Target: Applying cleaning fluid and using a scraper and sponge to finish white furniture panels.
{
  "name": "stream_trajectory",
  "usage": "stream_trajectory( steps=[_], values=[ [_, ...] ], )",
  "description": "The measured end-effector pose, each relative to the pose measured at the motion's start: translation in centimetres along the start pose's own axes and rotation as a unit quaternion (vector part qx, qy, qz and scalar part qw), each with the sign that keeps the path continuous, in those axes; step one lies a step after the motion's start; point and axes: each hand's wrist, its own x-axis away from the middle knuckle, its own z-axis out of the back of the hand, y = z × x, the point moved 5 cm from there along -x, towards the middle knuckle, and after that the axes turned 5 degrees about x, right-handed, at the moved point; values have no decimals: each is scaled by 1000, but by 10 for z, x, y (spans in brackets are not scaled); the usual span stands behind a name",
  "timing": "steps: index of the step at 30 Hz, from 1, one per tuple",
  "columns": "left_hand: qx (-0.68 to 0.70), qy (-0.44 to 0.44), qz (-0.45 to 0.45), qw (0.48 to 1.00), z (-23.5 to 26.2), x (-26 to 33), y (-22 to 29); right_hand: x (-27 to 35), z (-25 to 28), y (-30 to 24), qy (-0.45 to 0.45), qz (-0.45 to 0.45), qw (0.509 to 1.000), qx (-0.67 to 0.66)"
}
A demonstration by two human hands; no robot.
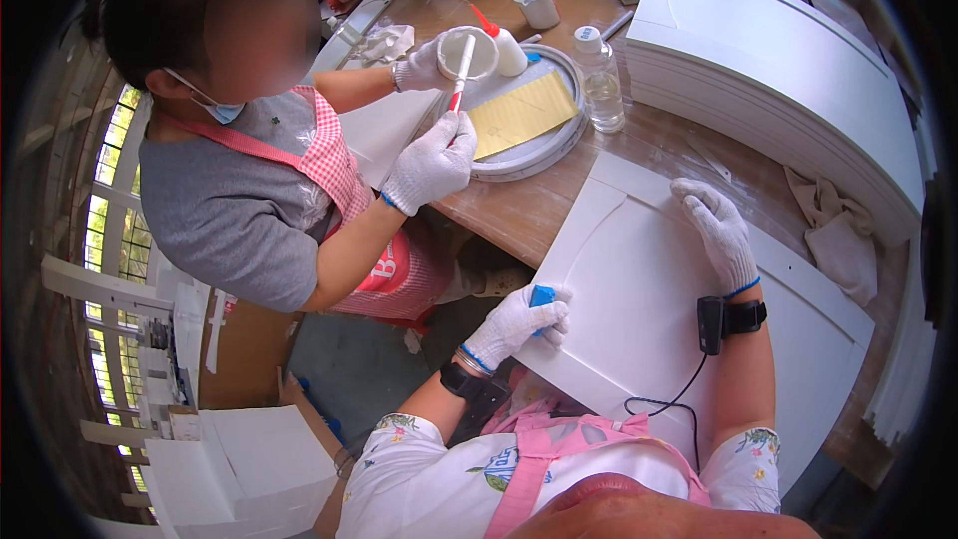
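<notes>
Nearest the camera was a pink apron [539, 449], at the near side of the white panel [629, 279]; the wooden table [524, 225] spread beneath and beyond that panel; a co-worker [239, 200] stood to its left; a stack of white boards [758, 90] rose beyond it, to the right; the panel itself lay flat, its near part overhanging the table; the right forearm [738, 369] stretched forward over the panel; the left forearm [431, 406] slanted inward toward the panel's left edge; a round tray [559, 148] sat beyond the panel; the right hand [714, 225] lay back upward across the panel's far edge, fingers together and bent, though whether they gripped it could not be told; the left hand [514, 326], straddling the panel's left edge, had thumb and fingers pinched around a blue block [542, 296], just above or against the panel's surface.
</notes>
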Motion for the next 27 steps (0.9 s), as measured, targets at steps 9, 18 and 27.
stream_trajectory(
  steps=[9, 18, 27],
  values=[
    [3, 1, -1, 1000, -1, 0, 0, 1, 0, -2, -2, -4, 1000, -14],
    [1, 3, -3, 1000, 1, -2, -1, -1, 0, 2, -6, -9, 1000, -14],
    [-13, 20, -25, 999, 1, -7, 20, -1, 0, -3, 2, 2, 1000, 24]
  ],
)
